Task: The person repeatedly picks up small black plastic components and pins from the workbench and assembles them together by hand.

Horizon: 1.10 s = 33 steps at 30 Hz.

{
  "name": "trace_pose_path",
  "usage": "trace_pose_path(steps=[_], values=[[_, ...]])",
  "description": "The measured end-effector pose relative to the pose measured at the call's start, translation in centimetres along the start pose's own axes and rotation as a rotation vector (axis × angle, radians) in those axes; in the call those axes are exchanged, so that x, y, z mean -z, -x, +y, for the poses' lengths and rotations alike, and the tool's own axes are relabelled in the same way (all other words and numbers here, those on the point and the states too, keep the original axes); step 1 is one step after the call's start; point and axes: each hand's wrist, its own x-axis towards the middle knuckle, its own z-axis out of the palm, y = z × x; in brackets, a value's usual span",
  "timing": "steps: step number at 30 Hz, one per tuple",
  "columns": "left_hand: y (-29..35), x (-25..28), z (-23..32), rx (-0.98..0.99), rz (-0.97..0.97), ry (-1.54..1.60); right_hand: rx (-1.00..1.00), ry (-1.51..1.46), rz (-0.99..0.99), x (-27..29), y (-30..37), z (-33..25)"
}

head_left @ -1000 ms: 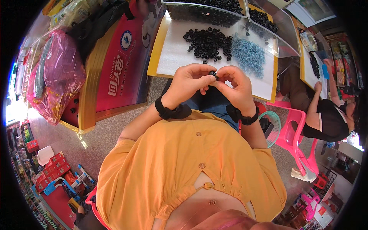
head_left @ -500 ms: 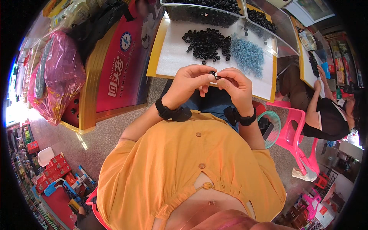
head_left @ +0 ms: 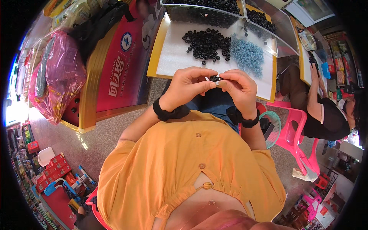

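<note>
My left hand (head_left: 191,83) and my right hand (head_left: 242,86) meet over my lap, in front of the near edge of the white-topped table (head_left: 172,59). Between their fingertips is a small black ring-shaped part (head_left: 214,78), pinched from both sides. Its finer details are too small to make out, and the fingers cover some of it. Beyond my hands, a heap of similar black parts (head_left: 207,44) lies on the white surface. To its right spreads a pile of tiny clear-blue pieces (head_left: 247,56).
Clear plastic bins (head_left: 203,16) with many black parts stand at the table's far side. On the right are a pink plastic chair (head_left: 291,130), a green mesh basket (head_left: 273,128) and a co-worker (head_left: 326,119) at another table. A red-sided counter (head_left: 122,69) stands left.
My hands have moved slightly apart, and more of the black part shows between the fingertips. At the right, the co-worker's arms have shifted over their table.
</note>
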Motion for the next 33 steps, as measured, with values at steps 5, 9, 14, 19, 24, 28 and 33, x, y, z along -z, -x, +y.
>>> trace_pose_path(steps=[5,9,14,19,24,28,33], values=[[-0.1,0.0,-0.1,-0.162,0.027,-0.229,0.093,0.166,-0.040,0.2,-0.1,-0.2],[-0.2,0.1,-0.4,-0.235,0.037,-0.307,0.044,0.092,-0.024,-0.1,0.1,-0.3],[0.0,-0.3,-0.5,-0.255,0.088,-0.329,-0.032,0.045,-0.007,-0.3,0.1,-0.7],[-0.2,-0.2,-0.1,-0.343,0.058,-0.438,0.115,0.281,-0.024,0.0,-0.3,-1.1],[-0.4,0.0,0.1,-0.408,0.013,-0.525,0.244,0.445,-0.054,0.3,-0.6,-2.1],[0.0,-0.3,0.3,-0.198,-0.015,-0.223,0.185,0.333,-0.083,0.5,-0.5,-2.1],[0.4,-0.1,0.8,-0.185,-0.064,-0.115,0.013,0.113,-0.098,0.2,0.3,-2.2]])
